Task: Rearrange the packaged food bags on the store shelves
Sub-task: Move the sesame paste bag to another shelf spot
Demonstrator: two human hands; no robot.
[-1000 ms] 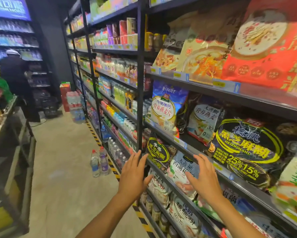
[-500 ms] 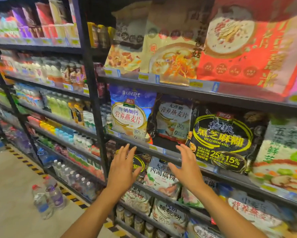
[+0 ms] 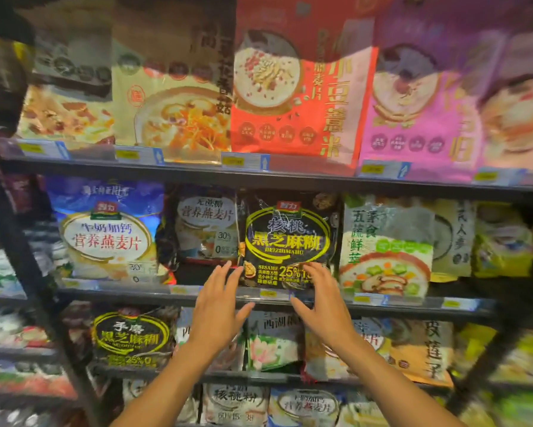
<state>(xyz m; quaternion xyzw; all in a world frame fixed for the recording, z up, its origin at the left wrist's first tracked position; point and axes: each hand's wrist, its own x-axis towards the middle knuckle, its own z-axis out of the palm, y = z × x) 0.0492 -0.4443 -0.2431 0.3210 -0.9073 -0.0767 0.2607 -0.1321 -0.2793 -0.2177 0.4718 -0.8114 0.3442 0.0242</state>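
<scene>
Black metal shelf rails (image 3: 197,298) run across my view, packed with bags standing upright. Starting over at nine o'clock, a blue-and-white oatmeal bag (image 3: 106,229) stands on the middle shelf with its face out toward me. Just to its right a darker oatmeal bag (image 3: 205,224) sits set back, its lower part in shadow.

My left hand (image 3: 217,306) is up at the shelf edge, fingers spread and loose, the fingertips right at the lower left corner of the black sesame bag (image 3: 288,238); whether they press on it I cannot tell. That bag is dead centre, standing on end with its long axis up and down, top seal at twelve o'clock, yellow ring and lettering facing me, its bottom edge at the price strip.

My right hand (image 3: 320,298) is spread wide too, fingertips laid over the bag's lower right corner, thumb down by the rail. Nothing is clasped in either palm.

At three o'clock a green-and-white vegetable bag (image 3: 385,251) stands touching the black one.
</scene>
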